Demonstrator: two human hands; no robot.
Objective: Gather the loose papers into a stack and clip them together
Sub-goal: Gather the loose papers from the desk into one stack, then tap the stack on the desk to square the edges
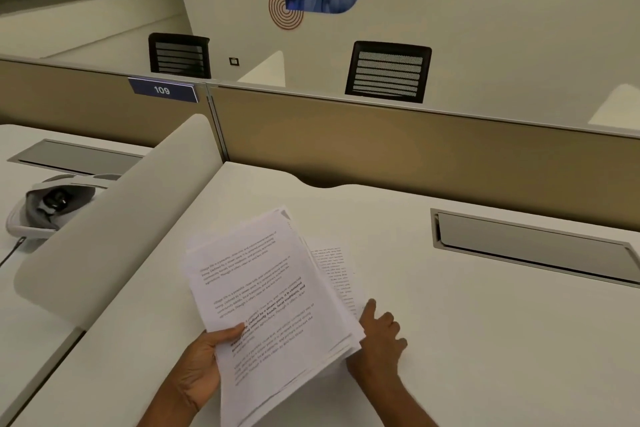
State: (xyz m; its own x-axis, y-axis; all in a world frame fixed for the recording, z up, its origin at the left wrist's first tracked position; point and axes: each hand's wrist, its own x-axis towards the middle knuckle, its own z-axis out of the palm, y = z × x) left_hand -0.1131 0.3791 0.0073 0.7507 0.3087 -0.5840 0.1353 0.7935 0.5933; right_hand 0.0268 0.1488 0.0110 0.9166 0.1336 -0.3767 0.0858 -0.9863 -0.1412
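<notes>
You are gripping the uneven stack of white printed papers point(263, 288) in your left hand point(204, 357), thumb pressing on top and fingers hidden beneath. You are holding it tilted above the near part of the flat white desk point(485, 340), likely so the gathered pages do not slide apart. Your right hand point(379, 336) is lying just right of the stack, fingers loosely bent and holding nothing. Its forefinger is reaching toward the single white printed sheet point(336, 270) lying partly under the stack's far right edge, probably to draw it in. No clip is showing.
</notes>
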